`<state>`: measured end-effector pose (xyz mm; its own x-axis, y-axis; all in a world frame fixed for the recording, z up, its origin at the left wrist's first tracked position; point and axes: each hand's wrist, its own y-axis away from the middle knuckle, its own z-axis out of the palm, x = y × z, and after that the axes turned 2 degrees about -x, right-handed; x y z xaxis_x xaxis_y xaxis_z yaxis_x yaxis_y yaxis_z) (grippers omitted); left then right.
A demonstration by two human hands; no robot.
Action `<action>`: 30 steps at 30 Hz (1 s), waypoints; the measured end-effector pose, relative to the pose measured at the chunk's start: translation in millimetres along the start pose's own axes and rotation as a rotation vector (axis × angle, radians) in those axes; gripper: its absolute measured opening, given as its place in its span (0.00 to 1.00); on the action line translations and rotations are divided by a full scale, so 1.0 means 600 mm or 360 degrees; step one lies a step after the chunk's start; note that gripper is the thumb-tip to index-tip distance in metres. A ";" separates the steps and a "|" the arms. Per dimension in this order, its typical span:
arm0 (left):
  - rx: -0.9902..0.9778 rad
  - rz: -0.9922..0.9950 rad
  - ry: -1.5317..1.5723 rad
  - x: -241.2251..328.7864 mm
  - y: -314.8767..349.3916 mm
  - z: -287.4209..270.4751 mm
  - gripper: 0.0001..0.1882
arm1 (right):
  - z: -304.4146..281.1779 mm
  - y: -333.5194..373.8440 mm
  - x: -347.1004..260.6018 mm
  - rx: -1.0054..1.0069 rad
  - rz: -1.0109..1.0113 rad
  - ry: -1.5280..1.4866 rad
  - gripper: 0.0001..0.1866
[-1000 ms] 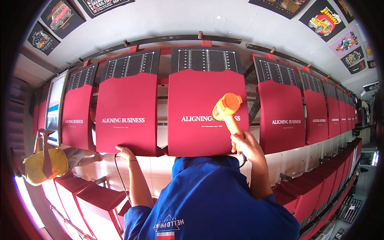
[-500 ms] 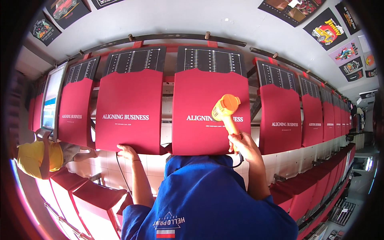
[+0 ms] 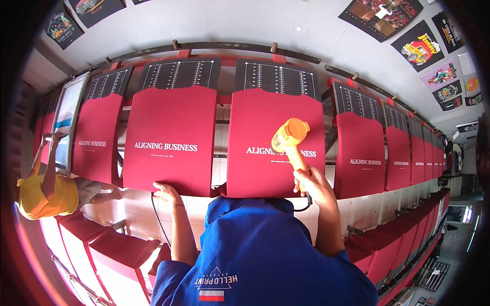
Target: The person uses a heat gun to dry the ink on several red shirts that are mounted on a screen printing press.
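Observation:
My right hand (image 3: pixel 314 186) is wrapped round the handle of an orange hair dryer (image 3: pixel 292 133). Its barrel hangs over a red shirt (image 3: pixel 278 176), covering part of the white lettering printed there. A black cord loops from the handle's lower end. At the lower edge of another red shirt (image 3: pixel 168 122), to the left, my left hand (image 3: pixel 167 195) has its fingers closed at a thin black power cord (image 3: pixel 159 219). Both shirts lie flat, stretched over black boards (image 3: pixel 278 76) with white ruled marks.
More red printed shirts (image 3: pixel 360 153) on boards run along the rack both ways. A second row of red shirts (image 3: pixel 377 250) is behind me. On the left, a person in a yellow top (image 3: pixel 51 196) holds a framed screen (image 3: pixel 69 115). Posters (image 3: pixel 418 48) hang on the wall.
The shirts and rack have shifted slightly rightward in view. The hair dryer stays over the same shirt. At left, the person's arms have moved up along the framed screen.

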<state>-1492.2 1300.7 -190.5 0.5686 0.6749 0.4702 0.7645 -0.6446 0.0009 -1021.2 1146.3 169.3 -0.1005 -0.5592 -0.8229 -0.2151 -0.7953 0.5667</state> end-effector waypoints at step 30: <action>0.0273 0.0318 -0.0276 -0.026 0.002 0.002 0.24 | 0.045 -0.028 -0.026 -0.0231 0.0032 0.0044 0.14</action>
<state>-1499.9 1290.0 -198.7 0.7449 0.6015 0.2886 0.6640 -0.7108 -0.2322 -1042.5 1174.5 171.4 -0.0762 -0.5799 -0.8111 -0.0701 -0.8084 0.5845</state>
